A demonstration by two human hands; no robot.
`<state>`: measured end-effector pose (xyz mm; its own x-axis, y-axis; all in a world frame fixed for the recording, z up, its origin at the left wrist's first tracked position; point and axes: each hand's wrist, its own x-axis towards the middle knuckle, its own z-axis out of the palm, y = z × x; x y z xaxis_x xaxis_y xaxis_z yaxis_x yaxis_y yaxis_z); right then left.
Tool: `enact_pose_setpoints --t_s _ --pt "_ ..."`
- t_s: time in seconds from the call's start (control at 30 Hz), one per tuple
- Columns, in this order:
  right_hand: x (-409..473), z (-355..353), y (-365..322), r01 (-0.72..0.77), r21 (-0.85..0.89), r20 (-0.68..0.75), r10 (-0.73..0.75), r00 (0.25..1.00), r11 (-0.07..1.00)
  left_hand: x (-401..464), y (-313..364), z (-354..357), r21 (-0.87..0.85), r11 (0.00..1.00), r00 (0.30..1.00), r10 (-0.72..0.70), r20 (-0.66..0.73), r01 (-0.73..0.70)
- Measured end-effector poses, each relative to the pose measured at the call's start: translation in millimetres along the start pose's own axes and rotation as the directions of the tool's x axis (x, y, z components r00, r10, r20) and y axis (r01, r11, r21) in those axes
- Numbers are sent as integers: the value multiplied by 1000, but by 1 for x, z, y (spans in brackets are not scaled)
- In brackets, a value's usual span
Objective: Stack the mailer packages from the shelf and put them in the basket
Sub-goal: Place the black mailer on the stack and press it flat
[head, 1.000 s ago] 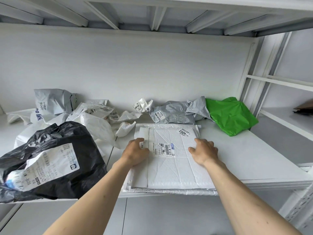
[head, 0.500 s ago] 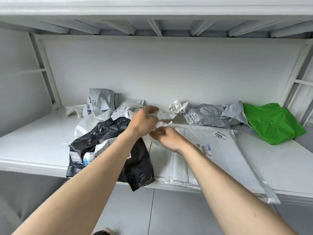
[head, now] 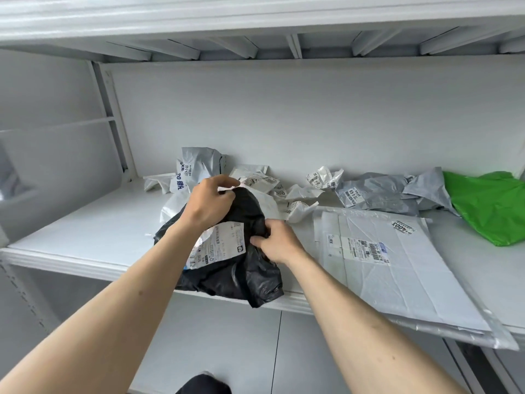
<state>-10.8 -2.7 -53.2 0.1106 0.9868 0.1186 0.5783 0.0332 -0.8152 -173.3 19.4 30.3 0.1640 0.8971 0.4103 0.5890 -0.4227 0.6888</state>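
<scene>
Left hand, right hand gripping black mailer, on shelf

Both bare forearms reach forward and inward. The left hand curls its fingers (thumb uppermost) in a clutch; the right hand pinches, knuckles up, just beside it.

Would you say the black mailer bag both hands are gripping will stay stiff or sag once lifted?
Probably sag: the black mailer bag is crumpled film, bunching under the left hand and right hand. Its glossy surface may slip. Its overhanging corner already droops.
</scene>
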Motion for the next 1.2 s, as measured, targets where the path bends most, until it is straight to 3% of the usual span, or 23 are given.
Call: enact_pose_setpoints --t_s 0.3,0.4,0.57,0.7,0.93,1.0,1.07,1.13,1.2 --pt "-6 -46 -15 76 385 -36 -68 997 920 11 8 -12 -86 996 973 -52 -224 33" --pt "-8 -76 -15 111 438 -103 -73 992 892 17 14 -16 -116 991 959 -97 -267 68" --pt "-17 -134 1 161 465 -272 -32 962 871 16 25 -1 -305 940 973 -201 -118 157" --pt "-28 -178 25 159 492 -347 26 938 856 15 58 28 -486 854 981 -185 51 186" --pt "-58 -237 74 117 478 -426 113 898 870 22 121 100 -545 828 991 -108 73 130" --pt "-71 -254 88 100 492 -500 187 846 865 26 128 119 -594 790 983 -181 11 152" --pt "-80 -269 103 93 521 -564 261 784 848 34 125 133 -677 713 931 -347 -115 182" --pt "-89 -279 116 82 552 -580 311 753 830 37 125 149 -683 702 881 -435 -186 203" --pt "-91 -284 122 71 588 -590 367 720 806 33 128 157 -665 703 887 -443 -132 252"
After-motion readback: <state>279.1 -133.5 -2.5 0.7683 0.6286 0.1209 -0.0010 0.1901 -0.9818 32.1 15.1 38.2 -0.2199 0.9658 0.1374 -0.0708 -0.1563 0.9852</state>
